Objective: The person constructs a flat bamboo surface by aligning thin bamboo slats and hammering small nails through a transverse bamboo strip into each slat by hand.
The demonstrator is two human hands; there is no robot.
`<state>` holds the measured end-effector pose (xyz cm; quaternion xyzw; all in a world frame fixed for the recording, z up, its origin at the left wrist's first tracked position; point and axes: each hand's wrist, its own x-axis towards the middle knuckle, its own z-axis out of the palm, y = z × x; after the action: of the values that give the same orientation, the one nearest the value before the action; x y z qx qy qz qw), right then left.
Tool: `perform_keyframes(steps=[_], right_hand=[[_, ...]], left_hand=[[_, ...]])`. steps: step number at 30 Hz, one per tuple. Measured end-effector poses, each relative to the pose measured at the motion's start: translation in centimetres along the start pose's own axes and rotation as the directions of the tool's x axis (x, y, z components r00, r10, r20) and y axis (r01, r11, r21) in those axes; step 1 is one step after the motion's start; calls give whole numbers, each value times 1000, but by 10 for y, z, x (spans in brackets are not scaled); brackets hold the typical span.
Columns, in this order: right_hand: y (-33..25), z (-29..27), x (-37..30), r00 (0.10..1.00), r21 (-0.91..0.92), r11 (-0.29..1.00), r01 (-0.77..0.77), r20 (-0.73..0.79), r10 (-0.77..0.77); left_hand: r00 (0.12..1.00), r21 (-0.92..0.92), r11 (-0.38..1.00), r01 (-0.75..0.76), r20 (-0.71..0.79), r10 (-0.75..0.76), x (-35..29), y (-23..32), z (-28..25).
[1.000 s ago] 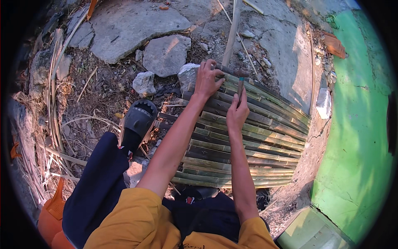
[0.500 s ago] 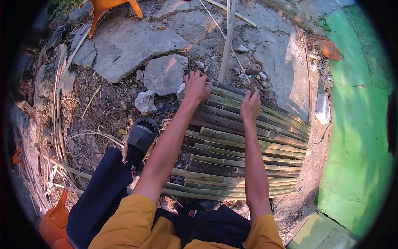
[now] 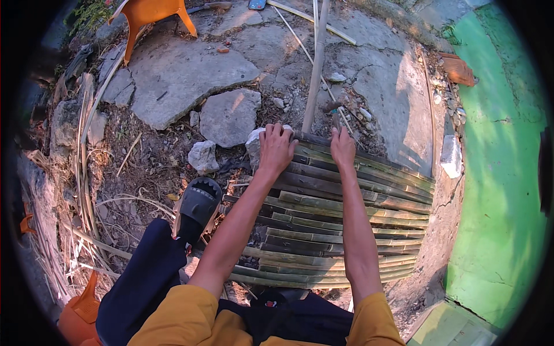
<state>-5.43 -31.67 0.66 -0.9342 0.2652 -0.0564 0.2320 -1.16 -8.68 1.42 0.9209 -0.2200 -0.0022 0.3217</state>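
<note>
Outdoor ground of dirt and cracked stone slabs (image 3: 179, 75) carries a woven bamboo mat (image 3: 340, 230) before the seated person. Left hand (image 3: 276, 149) presses flat, fingers spread, on its far edge; right hand (image 3: 343, 146) grips a slat there. Beyond lie a bamboo pole (image 3: 314, 69) and an orange chair (image 3: 151, 12).

The woven bamboo mat (image 3: 346, 230) is made up of olive-green, dull yellow and grey-brown slats, laid in alternating bands. The broken slabs (image 3: 184, 75) of the ground are coloured pale grey, with dark brown soil and straw-yellow dry stalks (image 3: 86, 190) seen along the ground's left edge. A bright green painted surface (image 3: 496, 190) is seen along the right edge. An orange plastic chair (image 3: 153, 14) is shown at the top edge. Mustard-yellow sleeves (image 3: 173, 317) and dark navy trousers (image 3: 138, 282) are worn, with a black sandal (image 3: 196, 207). A pale whitish stone (image 3: 203, 155) is shown near the sandal.
</note>
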Motion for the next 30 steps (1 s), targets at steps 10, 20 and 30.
perform_keyframes(steps=[10,20,30], right_hand=[[12,12,7,995,-65,995,77,74,-72],[6,17,24,998,249,968,-5,58,-10],[-38,1,-3,926,-88,979,182,-321,-201]], left_hand=[[993,119,992,38,103,-50,4,16,-1],[996,-9,996,84,25,-84,7,8,1],[999,45,998,34,16,-35,14,1,-2]])
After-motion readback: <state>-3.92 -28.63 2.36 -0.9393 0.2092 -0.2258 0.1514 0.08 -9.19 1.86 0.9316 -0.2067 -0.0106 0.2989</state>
